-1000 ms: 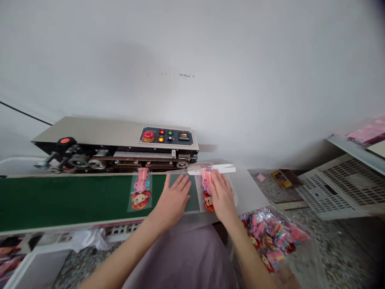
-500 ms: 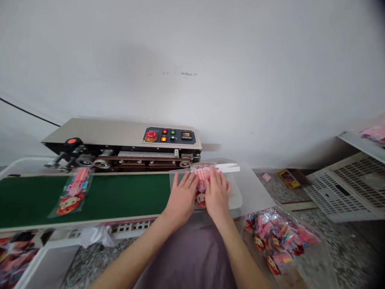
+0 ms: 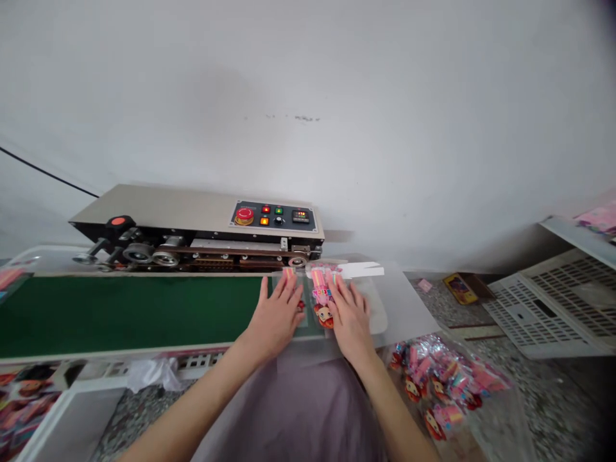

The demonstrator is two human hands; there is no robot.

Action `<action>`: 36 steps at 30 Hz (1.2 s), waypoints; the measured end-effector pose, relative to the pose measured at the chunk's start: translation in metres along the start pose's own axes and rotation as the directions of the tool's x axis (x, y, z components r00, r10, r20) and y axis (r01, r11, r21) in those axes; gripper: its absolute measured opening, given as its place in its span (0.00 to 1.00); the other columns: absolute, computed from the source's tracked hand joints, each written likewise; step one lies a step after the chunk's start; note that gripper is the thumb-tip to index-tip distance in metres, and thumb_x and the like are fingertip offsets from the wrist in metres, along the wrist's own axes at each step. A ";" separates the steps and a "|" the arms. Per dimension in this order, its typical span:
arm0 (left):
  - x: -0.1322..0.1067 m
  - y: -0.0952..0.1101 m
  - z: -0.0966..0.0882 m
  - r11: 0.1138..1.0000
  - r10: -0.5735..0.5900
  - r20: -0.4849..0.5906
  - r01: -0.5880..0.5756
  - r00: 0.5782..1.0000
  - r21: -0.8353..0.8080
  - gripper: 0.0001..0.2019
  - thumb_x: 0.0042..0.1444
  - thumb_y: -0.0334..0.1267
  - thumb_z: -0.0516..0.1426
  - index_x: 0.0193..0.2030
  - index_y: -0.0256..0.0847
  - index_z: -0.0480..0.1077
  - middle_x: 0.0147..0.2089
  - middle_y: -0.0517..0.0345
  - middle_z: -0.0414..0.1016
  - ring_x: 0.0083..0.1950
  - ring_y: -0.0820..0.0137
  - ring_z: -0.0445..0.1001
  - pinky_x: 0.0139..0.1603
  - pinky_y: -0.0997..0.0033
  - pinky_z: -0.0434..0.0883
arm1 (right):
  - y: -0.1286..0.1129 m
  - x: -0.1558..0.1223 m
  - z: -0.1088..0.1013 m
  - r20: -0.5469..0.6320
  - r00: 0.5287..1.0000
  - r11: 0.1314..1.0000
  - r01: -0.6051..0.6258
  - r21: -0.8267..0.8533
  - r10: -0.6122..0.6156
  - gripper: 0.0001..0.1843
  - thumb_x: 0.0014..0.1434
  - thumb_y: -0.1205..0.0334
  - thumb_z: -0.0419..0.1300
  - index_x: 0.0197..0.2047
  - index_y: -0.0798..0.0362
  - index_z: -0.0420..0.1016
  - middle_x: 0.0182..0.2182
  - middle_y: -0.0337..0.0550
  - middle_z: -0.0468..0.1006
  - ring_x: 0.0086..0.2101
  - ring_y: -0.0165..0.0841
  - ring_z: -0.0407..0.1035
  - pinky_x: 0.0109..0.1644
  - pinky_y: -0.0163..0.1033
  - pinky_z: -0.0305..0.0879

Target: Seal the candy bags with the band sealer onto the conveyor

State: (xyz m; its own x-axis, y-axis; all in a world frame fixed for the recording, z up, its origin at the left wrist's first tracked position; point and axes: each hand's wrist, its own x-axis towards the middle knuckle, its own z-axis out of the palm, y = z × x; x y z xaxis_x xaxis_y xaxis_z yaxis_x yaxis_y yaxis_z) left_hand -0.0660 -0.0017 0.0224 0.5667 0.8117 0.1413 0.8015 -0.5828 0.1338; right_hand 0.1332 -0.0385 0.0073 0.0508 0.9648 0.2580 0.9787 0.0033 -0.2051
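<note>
My left hand [image 3: 275, 314] lies flat, fingers spread, on a clear packet [image 3: 290, 282] at the right end of the green conveyor belt [image 3: 125, 311]. Only that packet's pink top shows past my fingers. My right hand [image 3: 351, 316] rests flat beside it, fingers on a second packet [image 3: 321, 296] with pink sticks and a red cartoon head. Both packets sit just before the feed slot of the band sealer [image 3: 202, 228].
A clear bag of more such packets [image 3: 445, 385] lies at lower right on the speckled floor. White plastic crates [image 3: 548, 301] stand at right. A white tray [image 3: 67, 423] and more packets [image 3: 24, 401] sit at lower left. The wall is close behind.
The sealed packet on the belt rode left and out of sight. My left hand now covers one packet and a second lies under my right fingers; the view shifted slightly.
</note>
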 end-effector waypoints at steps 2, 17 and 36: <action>0.006 0.010 -0.004 1.000 -0.024 -0.019 0.024 1.000 0.004 0.25 0.72 0.45 0.43 0.69 0.36 0.62 0.74 0.41 0.56 0.75 0.51 0.53 0.72 0.30 0.45 | -0.002 0.001 0.001 -0.017 1.000 0.999 -0.004 0.037 0.005 0.26 0.73 0.57 0.42 0.71 0.43 0.59 0.69 0.40 0.61 0.66 0.45 0.52 0.67 0.55 0.50; 0.002 -0.022 0.001 0.973 0.220 0.034 -0.216 0.975 -0.080 0.26 0.73 0.48 0.40 0.73 0.43 0.54 0.78 0.50 0.46 0.78 0.61 0.43 0.74 0.43 0.44 | 0.013 -0.003 0.000 -0.053 0.997 0.996 -0.063 -0.062 0.059 0.25 0.71 0.58 0.44 0.66 0.46 0.68 0.66 0.42 0.68 0.63 0.47 0.57 0.64 0.56 0.54; -0.021 0.015 -0.023 0.966 0.097 0.055 -0.080 0.994 -0.245 0.20 0.69 0.38 0.50 0.66 0.40 0.63 0.72 0.48 0.60 0.74 0.58 0.56 0.73 0.41 0.52 | 0.041 -0.004 -0.001 -0.115 0.986 0.969 -0.140 -0.202 0.119 0.27 0.70 0.55 0.42 0.67 0.47 0.68 0.62 0.51 0.72 0.60 0.52 0.62 0.60 0.61 0.58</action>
State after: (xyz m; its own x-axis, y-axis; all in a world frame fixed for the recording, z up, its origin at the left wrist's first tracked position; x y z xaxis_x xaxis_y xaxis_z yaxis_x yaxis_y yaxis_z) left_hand -0.0708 -0.0283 0.0440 0.6511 0.7525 0.0992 0.6822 -0.6374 0.3582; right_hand 0.1738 -0.0423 -0.0010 0.1894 0.9217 0.3384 0.9817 -0.1854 -0.0445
